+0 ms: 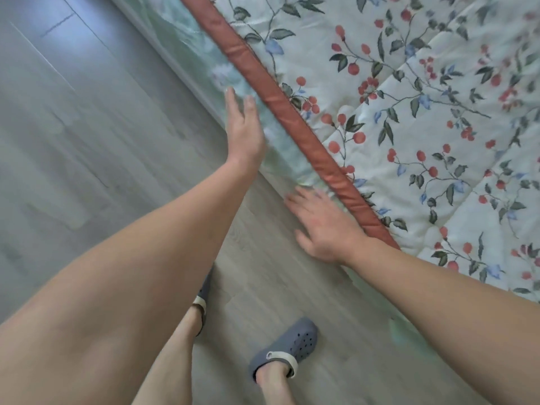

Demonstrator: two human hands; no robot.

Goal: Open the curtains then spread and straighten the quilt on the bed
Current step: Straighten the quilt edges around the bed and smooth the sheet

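- At the bed's side edge, we judge the straightening step is in hand: the quilt (409, 112) lies spread flat, its red border (295, 118) running along the edge.
- Left hand (244, 127) and right hand (324, 226) are both flat, fingers apart, gripping nothing, just beside that border.
- Next move likely calls for smoothing the green sheet (280, 138) hanging below the border.

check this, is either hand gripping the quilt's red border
No, the left hand and right hand are both open and flat beside the red border.
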